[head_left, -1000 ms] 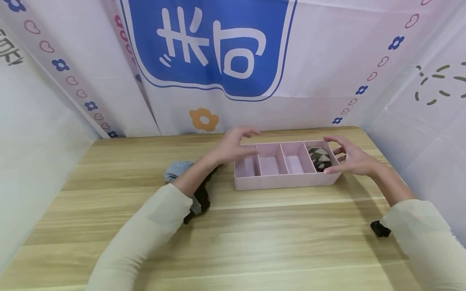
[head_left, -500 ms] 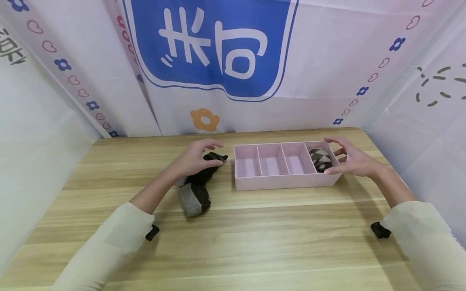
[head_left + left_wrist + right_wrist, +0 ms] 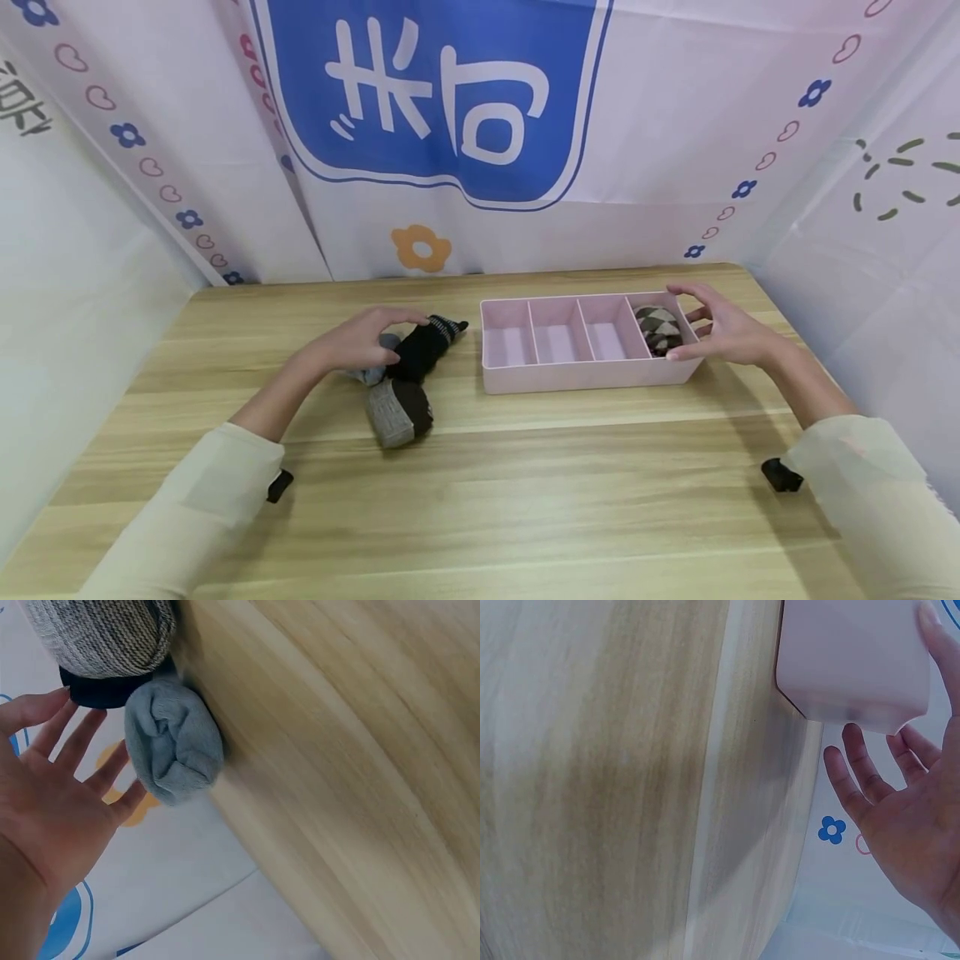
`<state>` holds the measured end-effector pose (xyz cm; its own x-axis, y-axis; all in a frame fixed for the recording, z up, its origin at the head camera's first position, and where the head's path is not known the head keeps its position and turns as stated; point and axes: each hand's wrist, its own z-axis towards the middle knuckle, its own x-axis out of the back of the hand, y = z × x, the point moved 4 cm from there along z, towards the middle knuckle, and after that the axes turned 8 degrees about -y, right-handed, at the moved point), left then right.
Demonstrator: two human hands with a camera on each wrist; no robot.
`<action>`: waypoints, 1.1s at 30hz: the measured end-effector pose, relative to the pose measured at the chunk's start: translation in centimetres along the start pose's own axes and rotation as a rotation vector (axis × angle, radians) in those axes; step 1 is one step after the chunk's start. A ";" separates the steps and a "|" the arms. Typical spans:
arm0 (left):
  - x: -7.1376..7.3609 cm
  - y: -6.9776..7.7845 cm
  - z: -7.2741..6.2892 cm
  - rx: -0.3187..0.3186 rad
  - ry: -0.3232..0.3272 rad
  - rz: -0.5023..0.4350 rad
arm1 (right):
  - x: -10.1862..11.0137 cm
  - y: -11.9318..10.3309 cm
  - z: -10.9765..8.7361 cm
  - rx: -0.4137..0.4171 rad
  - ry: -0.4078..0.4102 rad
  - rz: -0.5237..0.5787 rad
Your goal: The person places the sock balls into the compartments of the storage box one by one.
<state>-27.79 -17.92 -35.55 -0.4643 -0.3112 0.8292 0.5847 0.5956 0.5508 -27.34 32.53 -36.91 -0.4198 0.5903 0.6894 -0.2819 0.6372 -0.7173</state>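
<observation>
My left hand [image 3: 352, 340] hovers with parted fingers at the left of a small group of folded socks. Among them are a black sock [image 3: 420, 350] with a patterned cuff, a grey and dark brown sock [image 3: 399, 412], and a blue-grey sock [image 3: 174, 742] partly hidden by the hand in the head view. Nothing sits between thumb and fingers. My right hand [image 3: 727, 329] holds the right end of a pink divided box [image 3: 585, 375], thumb at the front corner and index finger at the back corner. A checkered rolled sock [image 3: 658, 327] fills the rightmost compartment.
The wooden table [image 3: 525, 500] ends at a printed cloth backdrop [image 3: 660, 167], close behind the box. White cloth walls stand on both sides. Small black pieces show beside each sleeve.
My left hand has moved left from over the box's left compartment to the socks, uncovering the black and grey ones. My right hand and the box have stayed put.
</observation>
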 end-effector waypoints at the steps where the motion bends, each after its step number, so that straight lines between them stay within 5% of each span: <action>1: 0.0 -0.1 0.0 -0.012 -0.009 0.000 | 0.0 0.0 0.0 -0.001 0.000 0.004; 12: -0.6 -0.5 0.7 0.015 -0.071 0.103 | 0.0 0.2 0.0 -0.014 -0.003 0.014; 33: -0.8 -0.8 1.3 0.040 0.002 0.100 | 0.0 -0.1 -0.1 -0.020 -0.001 0.012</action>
<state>-28.74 -17.16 -36.81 -0.4039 -0.2503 0.8799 0.6005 0.6530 0.4615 -27.28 32.52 -36.85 -0.4241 0.5976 0.6804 -0.2590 0.6399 -0.7235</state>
